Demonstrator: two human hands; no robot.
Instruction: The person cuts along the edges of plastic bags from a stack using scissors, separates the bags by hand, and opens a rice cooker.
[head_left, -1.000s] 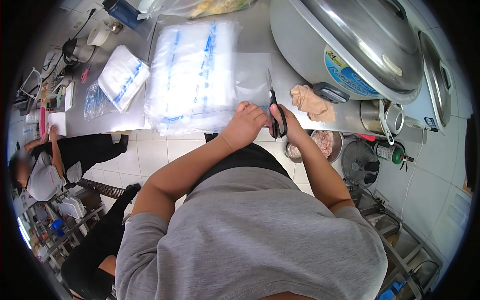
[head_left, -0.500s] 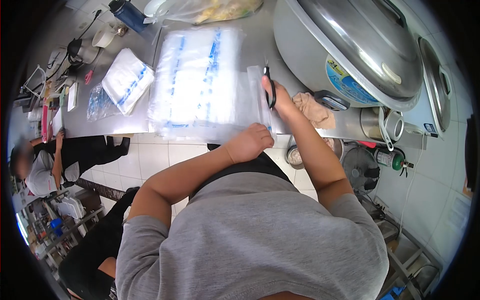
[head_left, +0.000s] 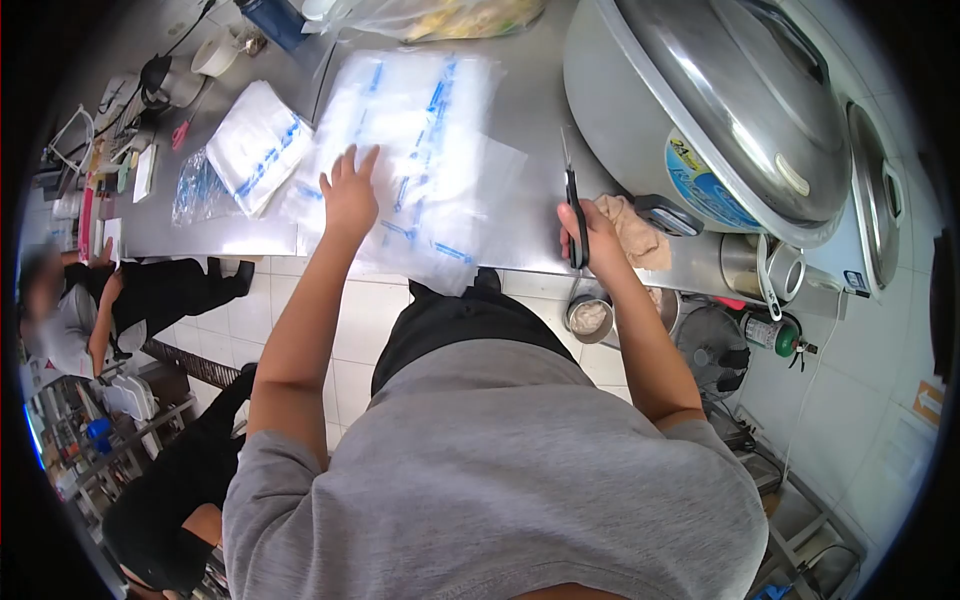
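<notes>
A stack of clear plastic bags (head_left: 455, 150) with blue print lies on the steel table, its near part hanging over the front edge. Fingers spread, my left hand (head_left: 349, 195) rests on or just over the left part of the stack; exact contact is hard to tell. In my right hand (head_left: 600, 240) is a pair of black-handled scissors (head_left: 572, 190), blades pointing away from me. The scissors are to the right of the bags, close to a crumpled tan cloth (head_left: 632, 232).
A large lidded pot (head_left: 640, 120) fills the table's right side. White folded bags (head_left: 258, 145) lie at left, and a filled plastic bag (head_left: 470, 18) sits at the back. Below stand a fan (head_left: 712, 350) and a bowl (head_left: 590, 318). Another person (head_left: 75, 320) works at far left.
My left hand has moved from the stack's near right edge to its left side and spread its fingers. My right hand, with the scissors, has moved right and nearer to me, away from the bags.
</notes>
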